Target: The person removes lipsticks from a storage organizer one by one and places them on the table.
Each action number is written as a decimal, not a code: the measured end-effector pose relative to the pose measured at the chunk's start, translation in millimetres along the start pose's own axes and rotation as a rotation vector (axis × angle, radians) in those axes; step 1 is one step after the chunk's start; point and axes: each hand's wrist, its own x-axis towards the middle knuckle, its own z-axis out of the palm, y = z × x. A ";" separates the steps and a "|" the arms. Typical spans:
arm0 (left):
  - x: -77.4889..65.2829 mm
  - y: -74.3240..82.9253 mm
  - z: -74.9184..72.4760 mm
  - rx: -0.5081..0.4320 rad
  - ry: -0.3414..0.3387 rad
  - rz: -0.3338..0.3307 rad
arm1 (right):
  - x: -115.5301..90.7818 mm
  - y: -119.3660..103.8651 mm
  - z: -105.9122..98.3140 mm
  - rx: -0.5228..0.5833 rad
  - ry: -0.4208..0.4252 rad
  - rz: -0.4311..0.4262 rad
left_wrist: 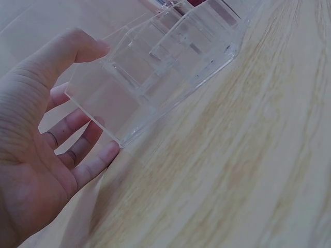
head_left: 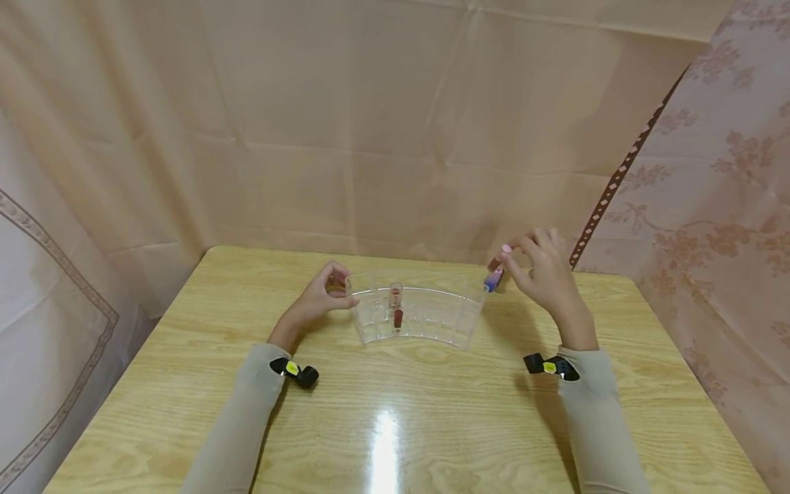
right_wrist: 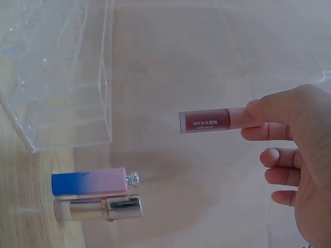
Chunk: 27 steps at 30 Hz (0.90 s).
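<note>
Wearing beige: long plain sleeves [head_left: 237, 412] cover both forearms, which enter from the near side.
Wrists: a small black camera with a yellow mark [head_left: 293, 370] is strapped to each.
Underneath: a pale yellow wood-grain table [head_left: 444, 412] with rounded far corners; a white streak of light [head_left: 384, 446] shines on its near part.
Middle: a clear, curved, hard-plastic organizer [head_left: 439, 317] with several compartments rests on the wood; a dark red lip product [head_left: 398, 318] sits left of its centre, with a paler, clear-sided part showing just above.
Left grip: the left hand [head_left: 316, 295] pinches the organizer's left end, thumb at the front, fingers spread along the back and lower corner.
Right grip: the right hand [head_left: 543, 274] pinches the pale pink cap of a slim, clear-walled, dark red lip tube [right_wrist: 207, 120] between thumb and forefinger, other fingers loosely bent; the tube is in the air beyond the organizer's right end.
Below that tube: a blue-to-pink lipstick case [right_wrist: 89, 182] and a clear, beige-filled tube with a silver cap [right_wrist: 98, 208] stand side by side, near the organizer.
Backdrop: hanging beige cloth [head_left: 370, 137], with pink flower-patterned cloth [head_left: 710, 206] at right and whitish, brown-banded cloth [head_left: 55, 295] at left.
</note>
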 end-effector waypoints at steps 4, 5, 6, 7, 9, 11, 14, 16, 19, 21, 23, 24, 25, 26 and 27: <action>0.9 1.0 0.0 -0.004 -0.002 -0.013 | -1.0 4.3 -3.8 -0.020 0.036 -0.013; 1.3 0.7 0.0 -0.006 -0.003 -0.013 | -1.2 5.4 -4.5 -0.021 0.043 -0.015; 1.6 0.4 0.2 -0.009 -0.003 -0.017 | -1.5 6.5 -5.2 -0.023 0.048 -0.016; 2.0 0.0 0.3 -0.011 -0.002 -0.018 | -1.9 7.7 -6.0 -0.023 0.052 -0.017; 2.9 -1.1 1.0 -0.010 -0.004 -0.017 | -2.7 10.2 -7.9 -0.030 0.054 -0.012; 4.3 -2.7 1.9 -0.010 -0.005 -0.012 | -3.9 12.8 -10.5 -0.042 0.052 0.000; 5.8 -4.0 4.4 -0.025 -0.007 -0.011 | -5.7 16.3 -15.1 -0.057 0.042 0.029; 6.6 -4.3 6.1 -0.034 -0.006 -0.013 | -6.7 18.6 -17.6 -0.068 0.035 0.049; 6.2 -3.9 6.5 -0.031 -0.004 -0.009 | -7.6 21.1 -19.6 -0.077 0.023 0.081; 5.7 -3.7 5.5 -0.022 -0.003 -0.003 | -7.8 22.6 -20.1 -0.081 0.017 0.097; 5.0 -3.5 3.8 -0.015 -0.002 0.003 | -8.1 23.2 -20.4 -0.080 0.011 0.112; 4.8 -3.5 3.2 -0.014 -0.002 0.002 | -8.0 23.4 -20.6 -0.079 0.009 0.116; 4.4 -3.6 2.4 -0.012 -0.002 0.006 | -7.9 23.6 -20.7 -0.078 0.005 0.120; 4.1 -3.4 1.8 -0.011 -0.001 0.005 | -7.9 23.7 -20.6 -0.078 0.001 0.125; 3.8 -3.2 1.1 -0.010 0.000 0.003 | -8.1 24.0 -20.0 -0.081 -0.002 0.130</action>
